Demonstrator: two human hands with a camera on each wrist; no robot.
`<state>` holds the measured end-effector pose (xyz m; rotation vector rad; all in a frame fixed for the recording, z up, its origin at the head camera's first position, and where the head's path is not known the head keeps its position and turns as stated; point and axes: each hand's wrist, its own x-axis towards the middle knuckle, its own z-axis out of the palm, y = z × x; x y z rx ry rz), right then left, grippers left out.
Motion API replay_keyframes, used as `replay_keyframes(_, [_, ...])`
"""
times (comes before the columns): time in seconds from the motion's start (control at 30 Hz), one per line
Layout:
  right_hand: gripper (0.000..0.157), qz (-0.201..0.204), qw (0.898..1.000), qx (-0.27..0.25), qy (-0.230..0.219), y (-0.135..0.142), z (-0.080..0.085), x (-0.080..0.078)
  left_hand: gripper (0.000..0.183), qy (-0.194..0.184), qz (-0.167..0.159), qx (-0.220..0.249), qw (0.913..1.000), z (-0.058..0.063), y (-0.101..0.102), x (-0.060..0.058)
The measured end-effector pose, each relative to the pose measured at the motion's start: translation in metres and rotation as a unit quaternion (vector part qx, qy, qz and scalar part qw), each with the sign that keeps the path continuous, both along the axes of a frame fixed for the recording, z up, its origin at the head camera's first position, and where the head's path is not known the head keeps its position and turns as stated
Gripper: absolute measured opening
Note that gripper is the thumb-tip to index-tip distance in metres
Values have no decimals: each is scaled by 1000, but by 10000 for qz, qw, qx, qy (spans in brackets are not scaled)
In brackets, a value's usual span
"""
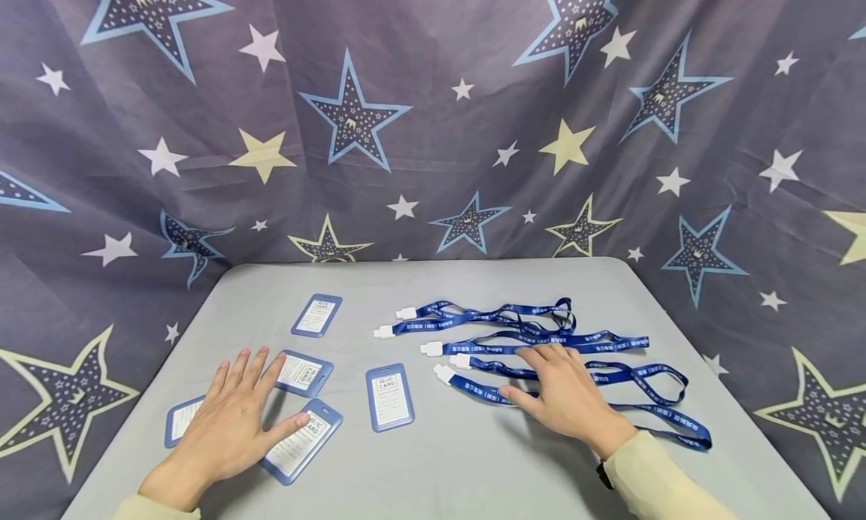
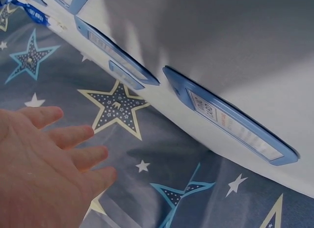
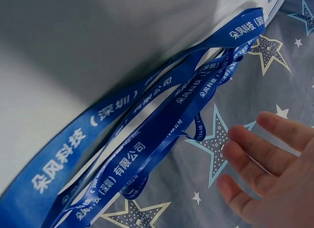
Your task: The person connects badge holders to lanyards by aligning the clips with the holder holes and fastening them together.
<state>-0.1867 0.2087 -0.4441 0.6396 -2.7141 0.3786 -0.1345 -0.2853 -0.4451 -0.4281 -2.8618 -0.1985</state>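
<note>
My left hand (image 1: 230, 422) is spread flat, palm down, over a group of blue-framed ID card holders at the left of the table. It partly covers a front card holder (image 1: 313, 437), a left card holder (image 1: 177, 421) and one behind its fingers (image 1: 306, 375). In the left wrist view its fingers (image 2: 73, 135) are straight and hold nothing; a card holder (image 2: 235, 122) lies beyond them. My right hand (image 1: 564, 392) hovers with loosely bent, empty fingers over blue lanyards (image 1: 612, 345) with white printing and white plastic end clips (image 1: 431, 349). Lanyard straps (image 3: 122, 164) fill the right wrist view.
Another card holder (image 1: 390, 397) lies between the hands, and one more (image 1: 316, 315) sits farther back. Two lanyards (image 1: 487, 317) stretch across the back right. The grey table (image 1: 440, 475) meets a star-patterned curtain (image 1: 419, 114) behind and at both sides.
</note>
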Motion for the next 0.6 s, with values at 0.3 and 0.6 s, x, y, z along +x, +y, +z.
replay_keyframes(0.3, [74, -14, 9999, -45, -126, -9, -3, -1, 103, -17, -8, 15, 10000, 0, 3, -2])
replay_keyframes(0.6, [68, 96, 9997, -115, -209, -23, -2, -2, 104, -29, -19, 4, 10000, 1, 5, -1])
